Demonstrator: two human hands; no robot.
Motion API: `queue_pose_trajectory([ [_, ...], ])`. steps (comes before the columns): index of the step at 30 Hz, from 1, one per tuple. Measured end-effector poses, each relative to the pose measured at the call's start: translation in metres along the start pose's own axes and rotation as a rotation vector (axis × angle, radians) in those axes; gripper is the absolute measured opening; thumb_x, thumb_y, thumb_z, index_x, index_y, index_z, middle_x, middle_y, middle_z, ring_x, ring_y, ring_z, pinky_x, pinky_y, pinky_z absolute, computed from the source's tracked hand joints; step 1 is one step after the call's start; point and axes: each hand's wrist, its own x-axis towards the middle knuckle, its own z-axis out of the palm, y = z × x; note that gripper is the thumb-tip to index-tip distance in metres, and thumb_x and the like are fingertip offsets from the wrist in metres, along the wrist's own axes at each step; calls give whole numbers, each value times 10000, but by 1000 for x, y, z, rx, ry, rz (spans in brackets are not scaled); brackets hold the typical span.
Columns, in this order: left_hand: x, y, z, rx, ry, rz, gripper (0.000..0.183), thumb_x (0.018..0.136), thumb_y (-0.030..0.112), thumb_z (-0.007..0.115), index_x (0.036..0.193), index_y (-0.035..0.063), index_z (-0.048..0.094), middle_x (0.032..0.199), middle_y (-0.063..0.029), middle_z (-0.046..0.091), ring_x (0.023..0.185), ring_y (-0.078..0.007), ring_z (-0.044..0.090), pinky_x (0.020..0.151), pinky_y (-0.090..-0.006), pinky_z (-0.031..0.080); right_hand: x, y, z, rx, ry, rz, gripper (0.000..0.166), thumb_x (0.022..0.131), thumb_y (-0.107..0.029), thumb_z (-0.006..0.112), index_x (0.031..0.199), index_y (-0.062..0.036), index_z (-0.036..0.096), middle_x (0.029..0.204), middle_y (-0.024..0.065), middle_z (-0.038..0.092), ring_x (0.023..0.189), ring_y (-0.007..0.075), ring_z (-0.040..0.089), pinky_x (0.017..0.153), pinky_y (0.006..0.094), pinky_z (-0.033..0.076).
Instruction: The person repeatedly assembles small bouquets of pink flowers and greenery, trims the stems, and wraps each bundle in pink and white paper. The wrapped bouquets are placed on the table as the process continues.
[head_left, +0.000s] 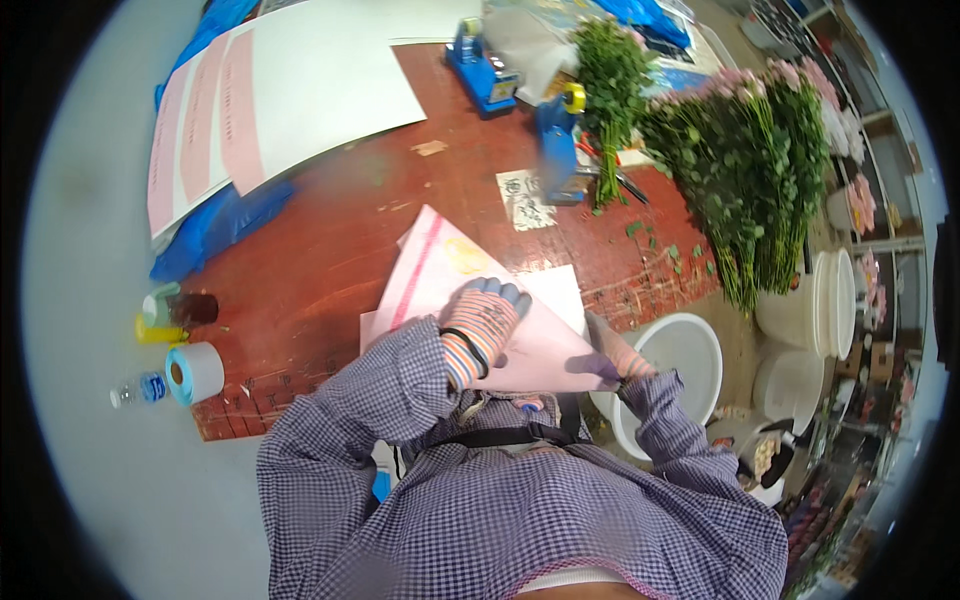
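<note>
Folded pink wrapping paper (420, 289) with a darker pink stripe and a yellow print lies at the near edge of the red table. My left hand (487, 319), in a striped glove with grey fingertips, rests on top of the paper, fingers close together; whether it grips the sheet is not clear. At the paper's right corner, my right hand (619, 356) in a similar glove is at the edge, its fingers partly hidden by the paper. White paper (559, 292) shows from beneath the pink fold.
Two blue tape dispensers (487, 82) (559, 150) and bunches of pink flowers (750, 157) lie at the far right. White buckets (675, 375) stand by my right arm. Large white and pink sheets (322, 90), a label roll (196, 373) and a plastic bottle (139, 391) are left.
</note>
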Motion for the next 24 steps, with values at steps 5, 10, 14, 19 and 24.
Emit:
queue_pose_trajectory([
  [5, 6, -9, -10, 64, -64, -114, 1171, 525, 376, 879, 1450, 30, 250, 1248, -122, 546, 1121, -275, 528, 988, -398, 376, 10, -5, 9, -137, -111, -158, 1244, 479, -268, 928, 1448, 29, 208, 1380, 228, 441, 1283, 320, 429, 1065, 408, 362],
  [10, 9, -24, -17, 112, -46, -162, 1219, 487, 513, 861, 1442, 25, 281, 1304, -138, 484, 1222, -286, 462, 1008, -434, 354, 31, -26, -5, -198, -132, -235, 1232, 456, -285, 942, 1423, 61, 262, 1344, 222, 481, 1237, 303, 473, 1044, 392, 392],
  [14, 15, -33, -20, 124, -73, -188, 1115, 479, 562, 844, 1349, 8, 419, 1226, -123, 511, 1190, -277, 477, 1001, -425, 354, 62, -46, -8, -268, -168, -118, 1188, 461, -282, 936, 1402, 62, 297, 1312, 238, 505, 1211, 332, 497, 1005, 390, 427],
  [19, 16, -34, -15, 92, -86, -181, 1095, 486, 548, 846, 1355, 34, 423, 1235, -120, 510, 1194, -280, 474, 1002, -424, 352, 68, -43, 7, -390, -197, -419, 1126, 481, -292, 913, 1413, -24, 339, 1306, 213, 518, 1224, 381, 482, 1016, 413, 413],
  [24, 12, -29, -12, 144, -90, -71, 1016, 519, 520, 838, 1392, 201, 427, 1231, -108, 512, 1195, -292, 467, 1011, -433, 331, 38, -50, 20, -851, -151, -512, 1016, 645, -342, 819, 1487, -191, 271, 1463, 204, 323, 1319, 434, 342, 1071, 499, 334],
])
